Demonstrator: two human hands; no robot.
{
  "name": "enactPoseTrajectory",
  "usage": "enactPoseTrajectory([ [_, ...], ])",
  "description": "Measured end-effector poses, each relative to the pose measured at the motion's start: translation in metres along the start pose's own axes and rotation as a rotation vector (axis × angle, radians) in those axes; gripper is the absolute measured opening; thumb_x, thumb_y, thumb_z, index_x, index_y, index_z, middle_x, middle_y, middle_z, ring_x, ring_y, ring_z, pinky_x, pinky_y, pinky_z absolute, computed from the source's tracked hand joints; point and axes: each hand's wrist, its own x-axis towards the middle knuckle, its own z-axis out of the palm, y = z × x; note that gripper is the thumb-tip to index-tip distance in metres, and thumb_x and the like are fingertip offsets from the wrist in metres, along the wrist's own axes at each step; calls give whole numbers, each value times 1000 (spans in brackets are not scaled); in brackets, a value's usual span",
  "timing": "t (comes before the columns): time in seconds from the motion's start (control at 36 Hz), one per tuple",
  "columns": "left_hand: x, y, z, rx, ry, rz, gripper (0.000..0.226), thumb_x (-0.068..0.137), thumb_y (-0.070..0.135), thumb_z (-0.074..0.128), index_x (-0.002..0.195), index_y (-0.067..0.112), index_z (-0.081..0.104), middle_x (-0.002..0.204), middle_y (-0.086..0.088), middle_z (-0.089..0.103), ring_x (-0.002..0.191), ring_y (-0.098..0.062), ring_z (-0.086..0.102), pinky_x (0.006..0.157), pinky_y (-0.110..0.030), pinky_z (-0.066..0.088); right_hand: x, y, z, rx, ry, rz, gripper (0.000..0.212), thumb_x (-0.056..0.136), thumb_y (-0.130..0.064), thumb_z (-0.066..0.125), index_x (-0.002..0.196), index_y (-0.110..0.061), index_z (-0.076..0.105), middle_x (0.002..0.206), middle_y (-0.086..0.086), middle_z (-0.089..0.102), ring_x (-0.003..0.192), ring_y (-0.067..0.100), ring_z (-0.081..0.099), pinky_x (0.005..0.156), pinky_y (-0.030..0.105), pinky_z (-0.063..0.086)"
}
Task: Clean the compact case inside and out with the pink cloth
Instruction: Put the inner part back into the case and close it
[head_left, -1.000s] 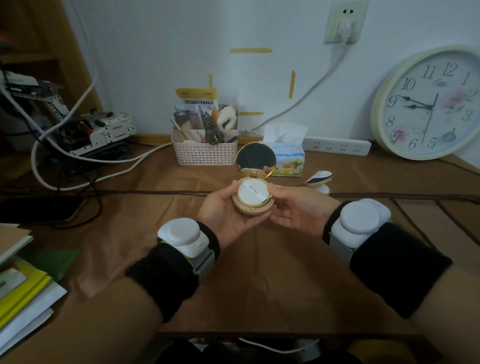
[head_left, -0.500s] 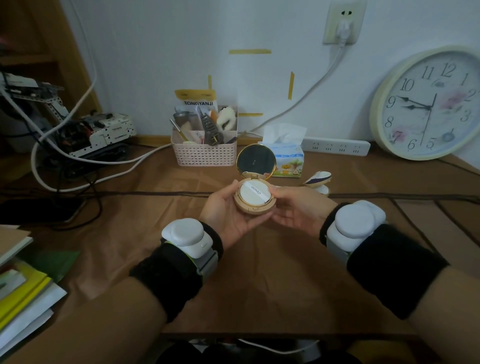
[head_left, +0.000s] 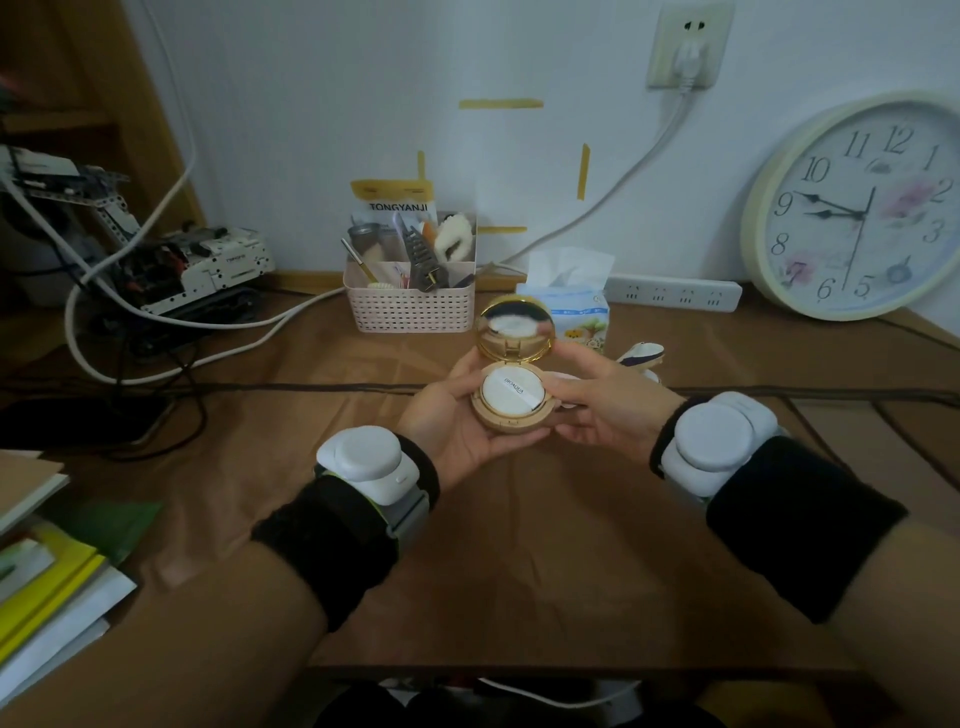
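A round gold compact case (head_left: 511, 415) is held open above the brown table. A white puff (head_left: 511, 396) lies in its base, and the mirrored lid (head_left: 516, 328) stands up behind and reflects the puff. My left hand (head_left: 457, 421) cups the base from the left and below. My right hand (head_left: 608, 405) grips the base's right side, with its forefinger raised to the lid's right rim. A pale pink patch (head_left: 566, 376), perhaps the cloth, peeks out behind my right fingers; most of it is hidden.
A pink basket of toiletries (head_left: 410, 306) and a tissue pack (head_left: 571, 306) stand just behind the compact. A small white-and-blue object (head_left: 640, 356) lies beyond my right hand. A wall clock (head_left: 862, 208) leans at the right, with cables and books (head_left: 47, 582) at the left.
The lid has tipped toward me, so the mirror now reflects the white puff instead of looking dark. My right forefinger has moved up to the lid's rim.
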Motion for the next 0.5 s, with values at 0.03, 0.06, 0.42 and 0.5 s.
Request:
enactPoseTrajectory([
  [0.03, 1, 0, 0, 2, 8, 0, 39, 92, 16, 41, 127, 31, 48, 125, -14, 60, 101, -39, 65, 71, -50, 57, 0, 0, -1, -6, 7, -2, 52, 89, -17, 57, 135, -36, 41, 128, 4, 58, 81, 18, 63, 52, 18, 50],
  [0.06, 1, 0, 1, 2, 14, -2, 40, 90, 16, 43, 128, 31, 47, 125, -14, 60, 100, -39, 65, 72, -50, 57, 0, 0, -2, -8, 14, -3, 52, 89, -17, 57, 135, -35, 40, 128, 4, 58, 81, 18, 63, 51, 18, 49],
  [0.42, 6, -3, 3, 36, 143, -64, 36, 90, 11, 50, 125, 20, 47, 129, -18, 54, 109, -44, 58, 70, -47, 58, 2, 4, -1, 27, 51, 82, 36, 86, -26, 60, 121, -23, 53, 121, 8, 62, 86, 21, 64, 68, 27, 55],
  [0.5, 5, -5, 4, 25, 115, -89, 41, 90, 11, 48, 130, 10, 45, 133, -23, 52, 114, -41, 56, 73, -45, 58, 2, 5, 1, -1, 56, 85, 47, 79, -28, 69, 122, -22, 52, 119, 8, 64, 89, 19, 64, 67, 24, 54],
])
